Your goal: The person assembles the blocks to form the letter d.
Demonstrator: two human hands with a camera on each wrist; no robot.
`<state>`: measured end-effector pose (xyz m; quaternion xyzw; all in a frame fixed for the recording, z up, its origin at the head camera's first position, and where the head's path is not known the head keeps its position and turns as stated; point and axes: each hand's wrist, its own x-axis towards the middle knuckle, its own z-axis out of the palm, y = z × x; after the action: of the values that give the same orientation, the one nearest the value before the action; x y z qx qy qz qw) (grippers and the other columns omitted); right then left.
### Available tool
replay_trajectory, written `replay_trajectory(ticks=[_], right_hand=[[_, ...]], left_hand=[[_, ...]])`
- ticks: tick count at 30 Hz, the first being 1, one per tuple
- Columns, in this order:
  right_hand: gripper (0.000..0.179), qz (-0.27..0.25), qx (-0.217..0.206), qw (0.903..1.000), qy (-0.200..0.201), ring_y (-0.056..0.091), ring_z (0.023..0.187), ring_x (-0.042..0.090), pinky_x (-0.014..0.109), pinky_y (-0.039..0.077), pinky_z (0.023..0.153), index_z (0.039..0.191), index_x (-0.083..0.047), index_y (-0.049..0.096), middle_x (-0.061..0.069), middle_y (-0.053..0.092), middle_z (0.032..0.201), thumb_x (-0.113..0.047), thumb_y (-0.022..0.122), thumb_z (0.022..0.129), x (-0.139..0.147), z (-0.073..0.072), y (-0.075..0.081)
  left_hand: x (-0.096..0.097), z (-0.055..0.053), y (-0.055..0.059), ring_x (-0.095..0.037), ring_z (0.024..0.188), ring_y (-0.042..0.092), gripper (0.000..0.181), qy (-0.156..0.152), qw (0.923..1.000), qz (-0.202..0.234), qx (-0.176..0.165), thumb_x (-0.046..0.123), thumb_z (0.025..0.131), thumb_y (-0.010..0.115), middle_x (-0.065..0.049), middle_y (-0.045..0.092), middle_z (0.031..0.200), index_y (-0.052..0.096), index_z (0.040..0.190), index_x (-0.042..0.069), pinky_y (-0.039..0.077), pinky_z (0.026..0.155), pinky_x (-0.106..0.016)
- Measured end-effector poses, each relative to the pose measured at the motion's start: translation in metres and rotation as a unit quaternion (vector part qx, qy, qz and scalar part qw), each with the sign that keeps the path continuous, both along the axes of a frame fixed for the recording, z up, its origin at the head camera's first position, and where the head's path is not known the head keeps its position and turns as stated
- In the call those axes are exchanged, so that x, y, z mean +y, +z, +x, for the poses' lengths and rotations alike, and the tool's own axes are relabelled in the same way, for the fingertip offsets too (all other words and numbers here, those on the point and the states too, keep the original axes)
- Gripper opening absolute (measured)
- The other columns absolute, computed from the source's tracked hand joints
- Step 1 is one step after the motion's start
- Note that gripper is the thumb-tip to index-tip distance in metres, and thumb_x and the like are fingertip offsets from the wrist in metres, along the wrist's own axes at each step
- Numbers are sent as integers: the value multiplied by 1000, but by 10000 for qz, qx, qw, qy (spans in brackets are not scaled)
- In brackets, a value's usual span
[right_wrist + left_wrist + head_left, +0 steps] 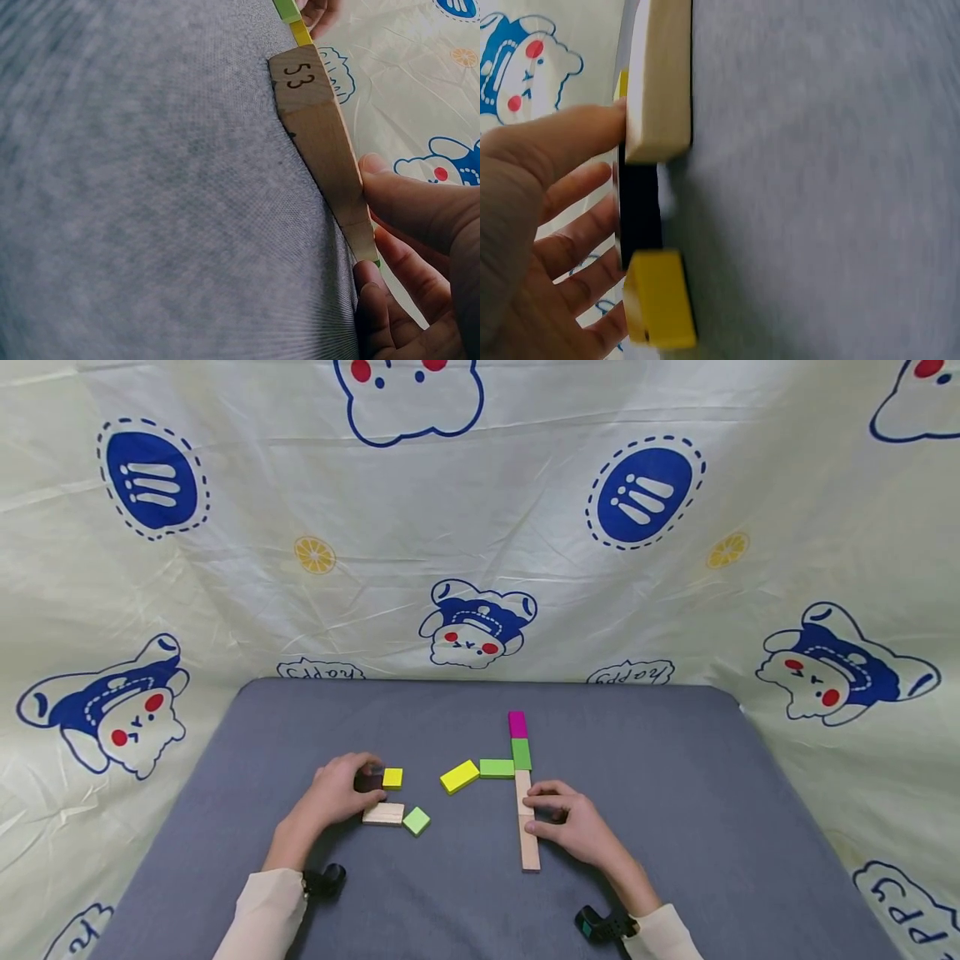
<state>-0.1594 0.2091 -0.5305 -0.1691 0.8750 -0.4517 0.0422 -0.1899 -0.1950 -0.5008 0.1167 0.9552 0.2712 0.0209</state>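
Note:
My left hand pinches a dark block between thumb and fingers. That block lies beside a yellow block, and its far side is hidden by the fingers. Just under the thumb is a plain wooden block, its corner touching a light green block. On the other side, my right hand rests its thumb and fingertips along the right edge of two wooden blocks laid end to end. The nearer one shows the number 53 on its end in the right wrist view.
Beyond the wooden pair, a green block and a magenta block continue the line. Another green block branches left, meeting a slanted yellow block. Everything lies on a grey cloth-covered table before a printed curtain.

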Motion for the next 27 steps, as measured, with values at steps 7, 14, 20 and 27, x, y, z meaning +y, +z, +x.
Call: replay_trajectory(ticks=[7,14,20,27], right_hand=[[34,-15,17,10000,8,61,112,23,26,50,82,118,-11,78,4,66,128,-25,84,87,0,-1,0],[34,-4,10,10000,-25,60,113,24,27,50,82,118,-12,78,4,66,128,-25,84,87,0,-1,-1],[34,-53,-50,10000,6,60,114,25,27,50,82,118,-13,78,5,65,129,-25,84,87,0,0,-2],[35,-67,-97,9999,16,59,115,26,27,49,82,120,-12,77,5,65,129,-26,83,87,1,-1,-2]], left_hand=[[-17,2,2,-29,98,61,37,-72,10000,12,-3,13,84,82,-13,69,108,72,118,4,49,90,-52],[-20,3,1,-26,95,61,29,-43,9999,-87,37,14,84,81,-11,69,105,74,111,5,48,88,-53],[-18,9,6,-28,97,61,29,299,9995,-37,36,13,85,80,-13,67,108,74,112,5,48,90,-56],[-13,12,11,-27,93,60,30,486,9981,304,227,13,83,81,-15,67,109,74,111,3,52,83,-46]])
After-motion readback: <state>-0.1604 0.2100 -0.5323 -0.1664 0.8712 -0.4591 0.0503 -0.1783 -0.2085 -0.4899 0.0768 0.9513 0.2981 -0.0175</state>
